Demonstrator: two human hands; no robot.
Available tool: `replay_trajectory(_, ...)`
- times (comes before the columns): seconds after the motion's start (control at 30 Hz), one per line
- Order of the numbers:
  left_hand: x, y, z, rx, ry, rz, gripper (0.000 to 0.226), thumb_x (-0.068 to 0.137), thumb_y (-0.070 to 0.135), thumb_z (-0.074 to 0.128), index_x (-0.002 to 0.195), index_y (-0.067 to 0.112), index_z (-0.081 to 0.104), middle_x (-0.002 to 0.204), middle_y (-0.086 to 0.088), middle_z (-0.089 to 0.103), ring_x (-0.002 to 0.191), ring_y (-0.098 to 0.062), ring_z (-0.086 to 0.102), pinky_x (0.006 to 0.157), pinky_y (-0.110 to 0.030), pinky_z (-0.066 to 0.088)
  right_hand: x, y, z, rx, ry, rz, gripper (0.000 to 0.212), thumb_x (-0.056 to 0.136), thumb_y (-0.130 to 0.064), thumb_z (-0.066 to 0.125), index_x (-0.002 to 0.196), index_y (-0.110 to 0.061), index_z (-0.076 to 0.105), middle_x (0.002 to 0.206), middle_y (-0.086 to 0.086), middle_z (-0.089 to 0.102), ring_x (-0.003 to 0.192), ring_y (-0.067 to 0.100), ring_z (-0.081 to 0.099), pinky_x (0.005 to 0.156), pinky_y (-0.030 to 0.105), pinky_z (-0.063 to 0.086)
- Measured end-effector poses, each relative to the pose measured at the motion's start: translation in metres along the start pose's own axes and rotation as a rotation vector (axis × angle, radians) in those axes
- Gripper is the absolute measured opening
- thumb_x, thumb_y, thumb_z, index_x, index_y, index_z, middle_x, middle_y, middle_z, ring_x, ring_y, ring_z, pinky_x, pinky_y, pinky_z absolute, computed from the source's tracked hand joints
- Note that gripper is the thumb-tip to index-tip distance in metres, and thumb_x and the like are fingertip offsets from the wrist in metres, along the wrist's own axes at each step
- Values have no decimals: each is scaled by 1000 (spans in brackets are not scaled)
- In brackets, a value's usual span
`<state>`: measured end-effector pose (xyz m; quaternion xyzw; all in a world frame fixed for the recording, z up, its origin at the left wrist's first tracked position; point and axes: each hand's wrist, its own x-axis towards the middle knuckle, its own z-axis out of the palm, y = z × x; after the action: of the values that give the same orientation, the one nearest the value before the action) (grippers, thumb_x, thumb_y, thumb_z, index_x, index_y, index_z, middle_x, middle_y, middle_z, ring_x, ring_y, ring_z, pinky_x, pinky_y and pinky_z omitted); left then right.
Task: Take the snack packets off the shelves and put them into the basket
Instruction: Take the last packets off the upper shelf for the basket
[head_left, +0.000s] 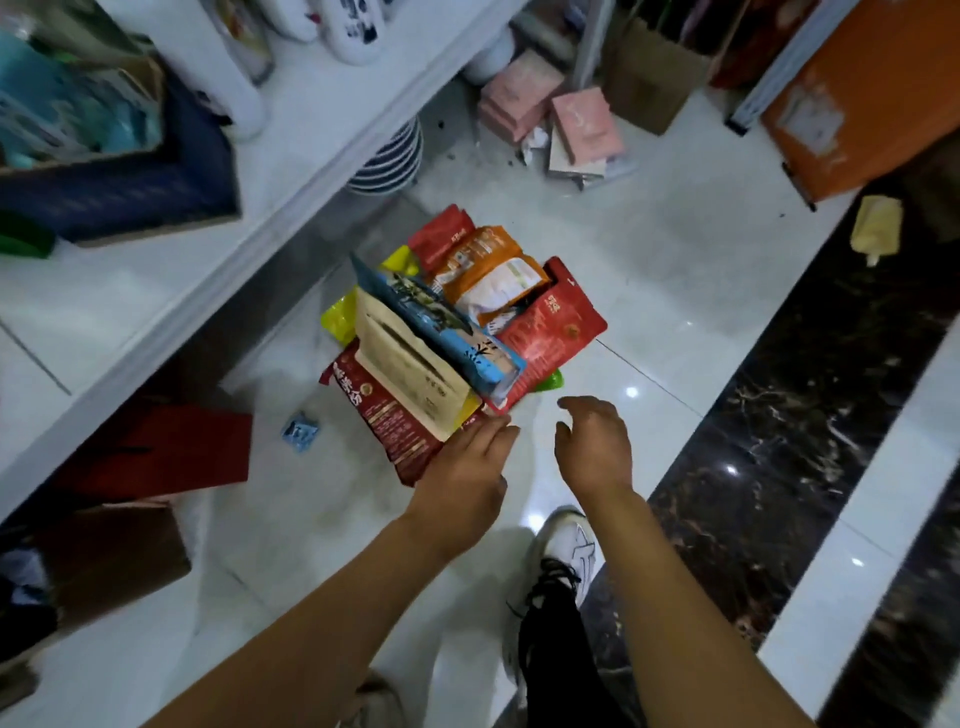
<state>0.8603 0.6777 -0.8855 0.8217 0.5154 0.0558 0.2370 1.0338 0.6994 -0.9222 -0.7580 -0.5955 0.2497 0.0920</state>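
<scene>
Down on the shiny white floor (649, 270) there is a big heap of snack packets (457, 332). They are piled so high that the basket under them can hardly be seen. A bit of green (555, 382) peeks out at the right side of the heap, and that may be the basket's edge, but it is hard to be sure.

The left hand (457, 478) is at the near edge of the heap. Its fingers are straight and they touch the dark red packet (384, 421) at the bottom corner. They are not curled around it. The right hand (595, 447) hangs in the air just beside the heap. Its fingers are bent loosely and it holds nothing.

A tan packet (410, 374) and a blue packet (441, 322) stand on edge in the middle. An orange packet (483, 265) and a bright red one (550, 327) lie further back.

It looks like the packing step is nearly done, and the hands are tidying the pile. The white shelf (291, 156) on the left holds boxes and bottles, but no more snack packets show on it.

Next, the dark red packet needs a gentle push inward so it does not slide off. The right hand could steady the other side, because the pile is tall and leans.
</scene>
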Motion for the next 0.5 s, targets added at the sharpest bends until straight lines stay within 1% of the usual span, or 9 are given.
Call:
replay_trajectory(0.07,-3,-15,29,41,-36,33,53,73,6,57,125,4,61,126,-14,63,114,-26,62,96,-33,49,0,15,16,18,-44,95,42,88,0,55,129,-7,62,128,14,62,123,32,51,99,37,45)
replay_trajectory(0.1,-4,-21,41,43,-89,17,54,78,7,55,132,5,55,132,-14,59,120,-27,58,101,-33,45,1,22,25,8,-63,119,45,88,0,54,132,-9,60,131,13,61,126,31,49,100,37,44)
replay_trajectory(0.17,-5,-32,67,62,-195,25,58,90,13,47,147,10,36,151,-10,39,139,-24,37,114,-31,27,1,38,49,0,-101,137,43,90,-4,54,131,-11,61,131,10,61,125,29,51,100,35,44)
replay_trajectory(0.23,5,-40,94,196,-262,86,63,95,17,40,153,11,16,161,-7,17,148,-22,16,118,-30,11,11,52,74,111,-137,163,32,92,-9,57,122,-10,67,124,8,66,117,26,58,94,29,45)
replay_trajectory(0.27,9,-43,104,307,-296,125,65,96,17,39,153,9,10,162,-9,9,149,-23,10,119,-33,7,16,56,84,225,-164,229,24,91,-9,58,111,-10,72,115,9,69,110,26,61,88,27,45)
replay_trajectory(0.33,21,-50,133,529,-305,209,69,96,16,39,152,2,3,161,-16,0,149,-31,1,120,-42,3,33,61,102,586,-174,435,17,91,-5,57,85,-12,72,95,12,69,92,28,63,76,30,47)
replay_trajectory(0.37,29,-56,148,629,-289,246,70,96,17,39,151,-3,0,160,-21,-3,148,-36,-1,120,-46,2,43,61,109,780,-181,559,18,92,-4,56,82,-11,68,91,14,67,87,29,62,73,35,51)
replay_trajectory(0.43,42,-69,173,784,-262,289,69,98,21,35,149,-9,-2,157,-30,-6,146,-44,-5,120,-52,0,60,58,118,1011,-247,684,9,96,-8,54,94,-6,62,94,17,63,86,30,62,76,41,56)
replay_trajectory(0.5,51,-86,197,918,-218,334,68,100,25,30,146,-16,1,153,-38,-5,143,-52,-6,118,-56,2,77,62,134,1008,-334,594,12,98,-13,54,110,-10,54,102,16,62,91,30,64,81,44,57)
